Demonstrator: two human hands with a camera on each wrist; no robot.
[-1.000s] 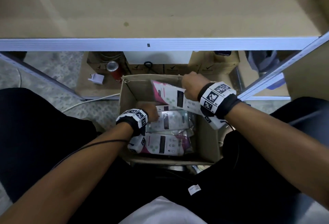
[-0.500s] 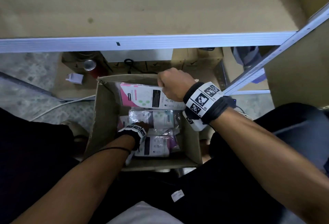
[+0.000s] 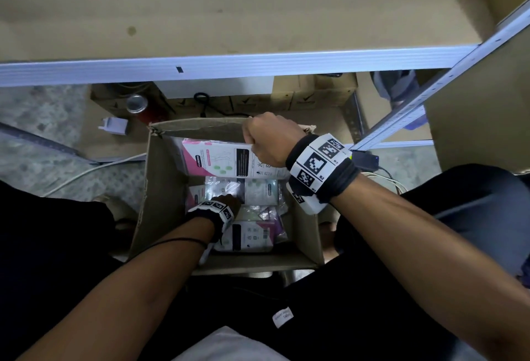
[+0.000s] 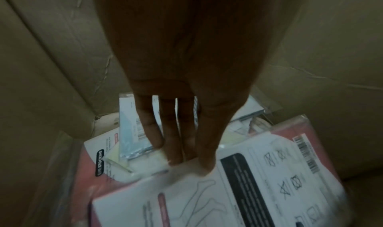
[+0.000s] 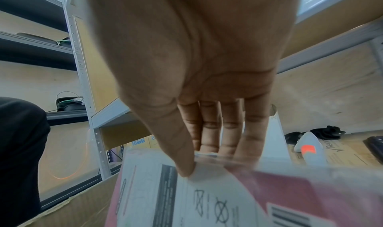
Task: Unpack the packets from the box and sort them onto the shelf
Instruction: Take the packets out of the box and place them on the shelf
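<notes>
Right hand [image 3: 269,142] now higher at 12 o'clock, pinching one packet [image 3: 226,161] above box [image 3: 160,188]; left hand [image 3: 226,202] deeper, fingers straight, pressing roughly four packets.

right hand [image 5: 196,66] pinching pink-and-white packet [image 5: 207,197], cardboard box [image 5: 82,206] below

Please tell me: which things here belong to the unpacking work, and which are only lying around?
For the job:
- box
- pink packet, pinched by right hand
- packets in the box, touched by left hand
- shelf

Lying about:
- can
- white cable
- small white plug
</notes>
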